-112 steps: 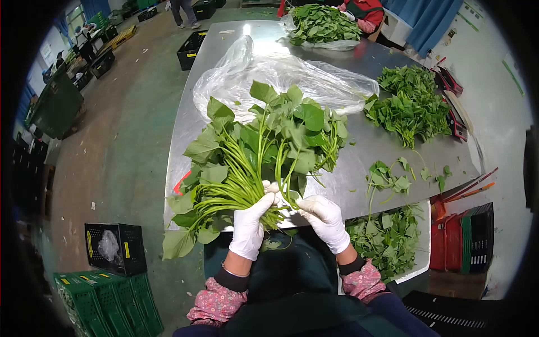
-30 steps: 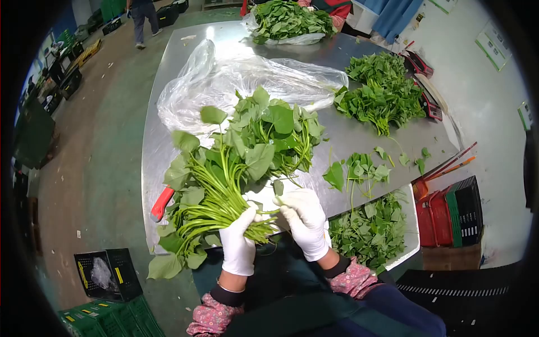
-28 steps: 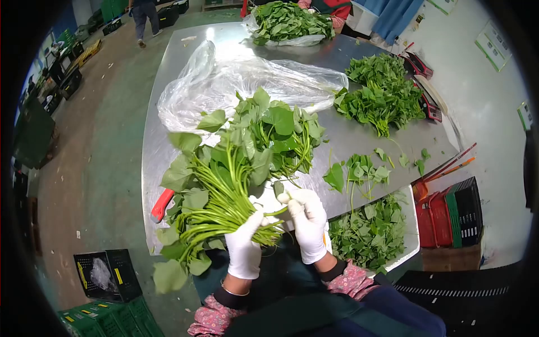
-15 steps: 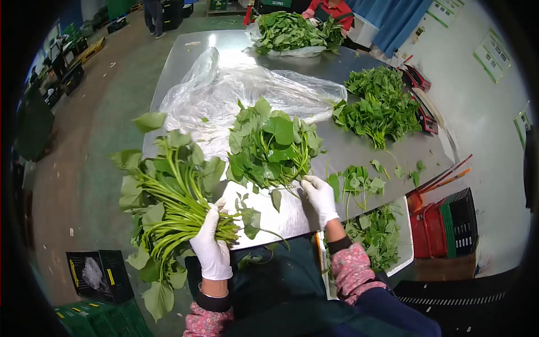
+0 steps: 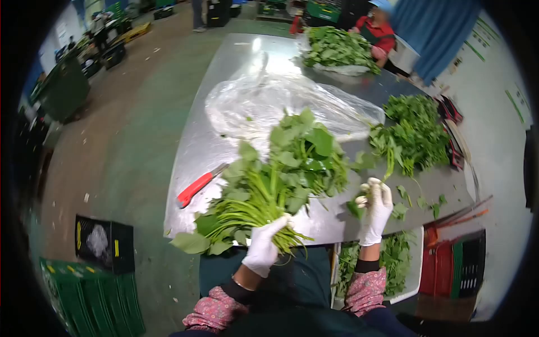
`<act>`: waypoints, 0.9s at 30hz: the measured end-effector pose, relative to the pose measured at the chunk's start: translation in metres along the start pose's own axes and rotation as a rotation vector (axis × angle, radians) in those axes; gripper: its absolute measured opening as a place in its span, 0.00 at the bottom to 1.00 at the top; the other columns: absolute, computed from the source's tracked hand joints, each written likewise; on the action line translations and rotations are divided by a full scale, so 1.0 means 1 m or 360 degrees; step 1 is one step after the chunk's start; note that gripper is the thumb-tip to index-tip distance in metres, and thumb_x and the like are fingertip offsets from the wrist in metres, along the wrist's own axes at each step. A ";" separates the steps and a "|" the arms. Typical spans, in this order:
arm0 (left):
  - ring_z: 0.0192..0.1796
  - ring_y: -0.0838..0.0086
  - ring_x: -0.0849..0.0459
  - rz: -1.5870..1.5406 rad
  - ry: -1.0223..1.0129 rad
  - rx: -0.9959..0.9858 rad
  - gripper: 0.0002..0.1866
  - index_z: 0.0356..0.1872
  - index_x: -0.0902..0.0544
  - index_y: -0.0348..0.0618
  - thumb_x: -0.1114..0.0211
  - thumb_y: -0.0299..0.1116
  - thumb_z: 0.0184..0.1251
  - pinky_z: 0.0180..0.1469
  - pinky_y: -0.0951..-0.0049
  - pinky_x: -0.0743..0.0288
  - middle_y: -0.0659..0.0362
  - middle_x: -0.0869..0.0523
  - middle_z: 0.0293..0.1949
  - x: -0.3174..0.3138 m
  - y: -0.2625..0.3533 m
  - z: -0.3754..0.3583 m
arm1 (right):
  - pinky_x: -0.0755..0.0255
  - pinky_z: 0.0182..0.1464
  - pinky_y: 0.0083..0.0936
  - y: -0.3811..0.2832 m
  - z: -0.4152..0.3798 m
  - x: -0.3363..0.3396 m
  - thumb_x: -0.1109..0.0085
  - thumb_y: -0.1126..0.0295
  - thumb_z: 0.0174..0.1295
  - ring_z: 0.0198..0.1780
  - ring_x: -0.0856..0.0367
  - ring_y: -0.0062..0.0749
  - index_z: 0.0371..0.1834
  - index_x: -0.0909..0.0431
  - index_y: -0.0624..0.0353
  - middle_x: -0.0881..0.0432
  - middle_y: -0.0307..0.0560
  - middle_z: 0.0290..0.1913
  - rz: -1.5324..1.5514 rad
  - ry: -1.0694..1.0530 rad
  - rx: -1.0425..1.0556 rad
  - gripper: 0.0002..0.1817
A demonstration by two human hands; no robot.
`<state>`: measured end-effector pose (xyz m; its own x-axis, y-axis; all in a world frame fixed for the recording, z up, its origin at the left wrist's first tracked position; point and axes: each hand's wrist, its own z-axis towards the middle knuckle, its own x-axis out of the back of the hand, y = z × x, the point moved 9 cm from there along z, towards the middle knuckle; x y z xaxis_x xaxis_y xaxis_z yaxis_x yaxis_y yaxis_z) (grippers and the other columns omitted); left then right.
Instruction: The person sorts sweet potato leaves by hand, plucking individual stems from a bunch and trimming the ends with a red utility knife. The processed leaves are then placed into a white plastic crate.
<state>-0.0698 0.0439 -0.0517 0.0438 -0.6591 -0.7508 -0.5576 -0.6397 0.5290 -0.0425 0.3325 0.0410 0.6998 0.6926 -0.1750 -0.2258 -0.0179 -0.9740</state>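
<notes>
My left hand (image 5: 263, 245), in a white glove, is closed around the stem ends of a thick bunch of leafy greens (image 5: 247, 209) at the table's front edge. The bunch's leaves point away and to the left. My gloved right hand (image 5: 375, 214) pinches a small leafy sprig (image 5: 389, 164), held upright over the table. Between the hands, farther in, lies a loose heap of the same greens (image 5: 317, 154). A red-handled tool (image 5: 196, 188), perhaps a knife, rests left of the bunch; its tip is near the leaves.
A clear plastic bag (image 5: 238, 109) lies spread on the metal table (image 5: 193, 146). More greens (image 5: 418, 132) are piled at right. A white tub (image 5: 416, 281) with greens stands below the front edge. A co-worker (image 5: 382, 33) is behind a far heap (image 5: 337, 50). Crates (image 5: 92, 292) stand lower left.
The view has swung left. My left hand has brought the bunch in over the table, uncovering the red-handled tool. My right hand has left the middle heap and lifted a sprig.
</notes>
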 end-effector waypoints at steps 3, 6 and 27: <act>0.38 0.74 0.16 0.0114 0.0114 -0.0280 0.09 0.43 0.17 0.34 0.33 0.24 0.63 0.45 0.74 0.22 0.58 0.14 0.37 0.000 0.016 0.003 | 0.30 0.26 0.15 0.014 -0.014 0.002 0.41 0.73 0.67 0.24 0.24 0.16 0.40 0.21 0.60 0.18 0.38 0.36 -0.0464 -0.0140 0.0127 0.03; 0.33 0.78 0.18 0.0201 0.0102 -0.0378 0.05 0.38 0.18 0.38 0.32 0.24 0.62 0.39 0.77 0.23 0.61 0.15 0.33 -0.016 0.033 -0.007 | 0.32 0.27 0.15 0.003 -0.043 -0.028 0.38 0.76 0.64 0.24 0.25 0.15 0.35 0.21 0.62 0.21 0.36 0.32 -0.0475 -0.0294 0.0244 0.02; 0.39 0.78 0.16 0.0595 0.0248 -0.0281 0.12 0.45 0.15 0.31 0.30 0.25 0.62 0.44 0.77 0.22 0.58 0.13 0.39 -0.015 0.029 -0.020 | 0.29 0.26 0.31 -0.034 -0.145 -0.122 0.35 0.67 0.55 0.23 0.22 0.36 0.35 0.22 0.49 0.27 0.41 0.22 -0.1688 -0.1270 0.1270 0.07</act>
<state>-0.0698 0.0271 -0.0174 -0.0021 -0.9013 -0.4332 -0.4090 -0.3946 0.8228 -0.0216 0.1439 0.0746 0.2952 0.3347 0.8949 -0.3492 0.9096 -0.2251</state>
